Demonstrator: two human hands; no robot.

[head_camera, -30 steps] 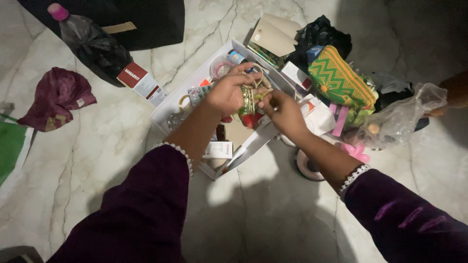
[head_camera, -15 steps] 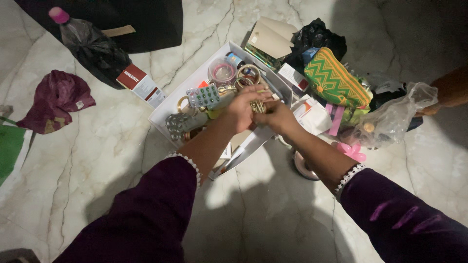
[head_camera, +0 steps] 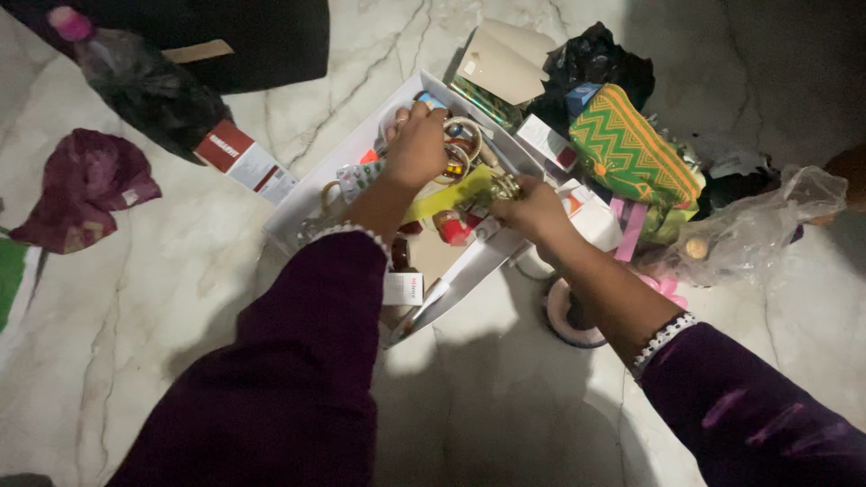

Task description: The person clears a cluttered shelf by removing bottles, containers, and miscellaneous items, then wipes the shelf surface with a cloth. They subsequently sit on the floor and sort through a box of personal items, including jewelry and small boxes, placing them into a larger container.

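Observation:
A white open box on the marble floor holds bangles, a blister pack, a yellow-green strip and small cartons. My left hand reaches to the box's far end, fingers curled down over a round container and the bangles; what it grips is hidden. My right hand is at the box's right rim, pinching a small bunch of gold bangles. Both arms wear dark purple sleeves with pearl cuffs.
Right of the box lie a green zigzag pouch, a clear plastic bag, a pink toy and a round pot. A red-white carton, a black-bagged bottle and a maroon cloth lie left. Another person's hand shows at the right edge.
My left hand has let go of the gold bangles and moved up to the box's far end. My right hand keeps the bangles and has shifted slightly right.

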